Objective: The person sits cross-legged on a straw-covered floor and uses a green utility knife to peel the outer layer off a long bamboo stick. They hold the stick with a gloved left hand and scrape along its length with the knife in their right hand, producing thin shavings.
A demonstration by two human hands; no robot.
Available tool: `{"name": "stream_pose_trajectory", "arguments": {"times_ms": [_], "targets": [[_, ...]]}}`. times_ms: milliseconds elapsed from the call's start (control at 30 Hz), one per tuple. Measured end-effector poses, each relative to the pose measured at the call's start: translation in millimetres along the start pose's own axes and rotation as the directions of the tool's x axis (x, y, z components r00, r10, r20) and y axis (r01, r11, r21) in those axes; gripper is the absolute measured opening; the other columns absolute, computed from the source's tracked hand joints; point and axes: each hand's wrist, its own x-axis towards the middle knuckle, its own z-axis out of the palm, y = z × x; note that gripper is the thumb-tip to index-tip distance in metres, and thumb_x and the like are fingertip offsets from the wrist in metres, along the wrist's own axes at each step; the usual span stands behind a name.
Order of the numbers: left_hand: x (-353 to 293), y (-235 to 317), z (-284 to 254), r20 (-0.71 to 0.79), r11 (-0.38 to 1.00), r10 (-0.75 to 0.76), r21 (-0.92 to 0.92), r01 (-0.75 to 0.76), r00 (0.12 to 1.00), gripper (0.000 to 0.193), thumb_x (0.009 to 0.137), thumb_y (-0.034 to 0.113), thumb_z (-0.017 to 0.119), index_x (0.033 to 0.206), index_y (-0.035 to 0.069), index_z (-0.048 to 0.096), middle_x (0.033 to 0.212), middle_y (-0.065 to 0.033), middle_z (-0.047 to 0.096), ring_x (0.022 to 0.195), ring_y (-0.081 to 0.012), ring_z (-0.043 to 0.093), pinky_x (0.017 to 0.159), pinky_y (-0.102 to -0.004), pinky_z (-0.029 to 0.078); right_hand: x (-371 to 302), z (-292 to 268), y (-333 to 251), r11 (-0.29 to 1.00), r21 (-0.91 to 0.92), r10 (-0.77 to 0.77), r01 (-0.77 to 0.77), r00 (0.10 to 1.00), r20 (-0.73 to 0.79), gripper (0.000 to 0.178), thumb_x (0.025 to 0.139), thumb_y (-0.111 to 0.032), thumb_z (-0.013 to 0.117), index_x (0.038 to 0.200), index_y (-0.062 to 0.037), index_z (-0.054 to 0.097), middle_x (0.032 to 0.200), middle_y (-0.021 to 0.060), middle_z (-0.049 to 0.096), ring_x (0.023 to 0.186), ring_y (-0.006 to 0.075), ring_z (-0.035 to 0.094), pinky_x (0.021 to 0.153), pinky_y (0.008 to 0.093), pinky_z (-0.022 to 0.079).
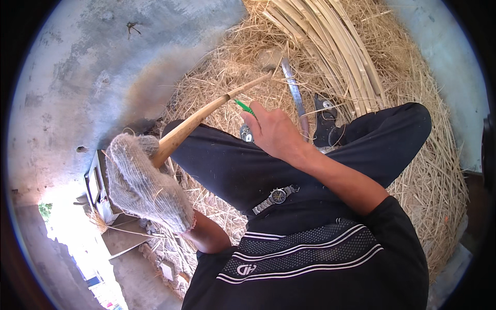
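My left hand [147, 178] wears a grey knitted glove and is closed around the thick end of a bamboo strip [199, 116]. The strip slants up and to the right, with a dark node partway along it and a thin far end. My bare right hand [276, 129] pinches a slim green tool [244, 107] whose tip points at the strip near that node. Whether the tip touches the bamboo I cannot tell, nor what kind of tool it is. Just beyond the right hand, a long knife [293, 85] with a metal blade lies on the straw.
Split bamboo strips [336, 46] lie in a bundle at the far right, over loose straw and shavings [423, 170]. A wristwatch [278, 196] rests on my dark trousers between my arms. A grey wall [93, 77] rises at the left, above a bright opening [72, 243].
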Motion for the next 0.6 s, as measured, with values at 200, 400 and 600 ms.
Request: {"name": "stream_pose_trajectory", "arguments": {"times_ms": [200, 400, 600], "targets": [[-8, -12, -1, -0.013, 0.984, 0.122, 0.134, -0.119, 0.992, 0.042, 0.102, 0.032, 0.050, 0.076, 0.002, 0.064, 0.071, -0.0077, 0.062, 0.064, -0.0179, 0.059, 0.060, -0.0330, 0.049, -16, -29, -63, 0.953, 0.263, -0.173, 0.147, 0.982, 0.077, 0.030, 0.101, -0.032, 0.053, 0.097, -0.0029, 0.054, 0.052, 0.0180, 0.057, 0.050, 0.0428, 0.062, 0.045, 0.0513, 0.049], [-22, -42, -6, 0.026, 0.962, -0.056, -0.265, 0.061, 0.998, 0.045, 0.101, 0.036, 0.053, 0.086, -0.005, 0.064, 0.081, -0.0127, 0.066, 0.072, -0.0218, 0.065, 0.068, -0.0358, 0.056, -19, -21, -56, 0.999, -0.030, 0.018, -0.015, 0.992, 0.121, 0.031, 0.100, -0.035, 0.054, 0.098, -0.0043, 0.054, 0.054, 0.0167, 0.059, 0.050, 0.0411, 0.063, 0.047, 0.0511, 0.051], [-29, -60, -19, 0.172, 0.922, -0.112, -0.349, 0.167, 0.979, 0.050, 0.097, 0.040, 0.060, 0.107, -0.009, 0.063, 0.095, -0.0155, 0.069, 0.080, -0.0251, 0.068, 0.074, -0.0371, 0.059, -33, -41, -97, 0.987, 0.122, -0.136, 0.107, 0.958, 0.255, 0.032, 0.101, -0.034, 0.053, 0.099, -0.0022, 0.054, 0.055, 0.0221, 0.058, 0.054, 0.0423, 0.064, 0.048, 0.0512, 0.052]]}}
